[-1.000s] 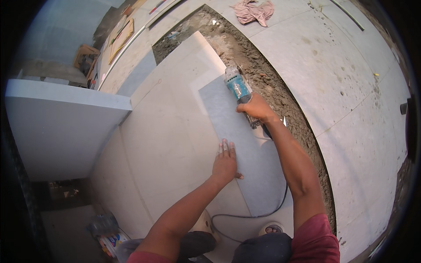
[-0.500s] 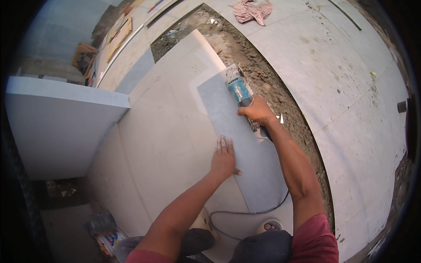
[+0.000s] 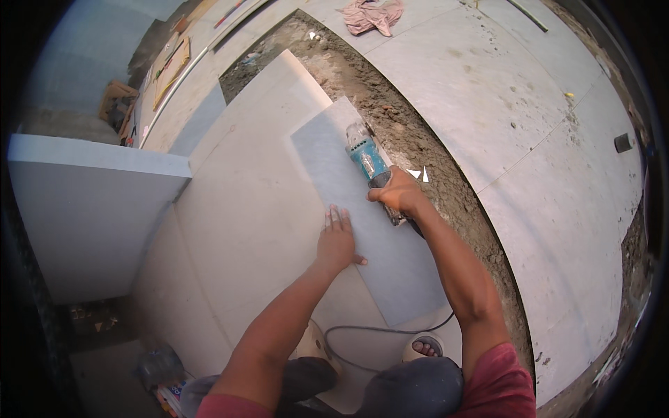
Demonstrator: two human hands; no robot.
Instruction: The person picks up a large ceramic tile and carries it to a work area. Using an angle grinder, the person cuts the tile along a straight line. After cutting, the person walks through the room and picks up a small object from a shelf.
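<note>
A blue-grey tile piece (image 3: pixel 401 275) lies lengthwise on a larger pale slab (image 3: pixel 244 150). My right hand (image 3: pixel 398 191) is wrapped round the body of a teal angle grinder (image 3: pixel 367 159), whose dusty head and guard sit at the tile piece's right edge, toward its far end. The cutting disc is mostly hidden. My left hand (image 3: pixel 337 240) lies flat across the tile piece's left edge, fingers stretched forward and thumb out over the tile. From the grinder's rear, a dark cord (image 3: pixel 362 327) loops past my feet.
Wet mortar (image 3: pixel 401 118) fills a strip right of the slab, with white shards (image 3: pixel 419 174) on it. Beyond lie large floor tiles (image 3: pixel 550 230) and a pink cloth (image 3: pixel 369 15). A low wall (image 3: pixel 97 216) stands at left; a plastic bottle (image 3: pixel 160 366) is near my left knee.
The grinder in my right hand has come back toward me along the tile piece's right edge, uncovering its far corner. My left hand stays flat on the tile. The whole view has shifted slightly.
</note>
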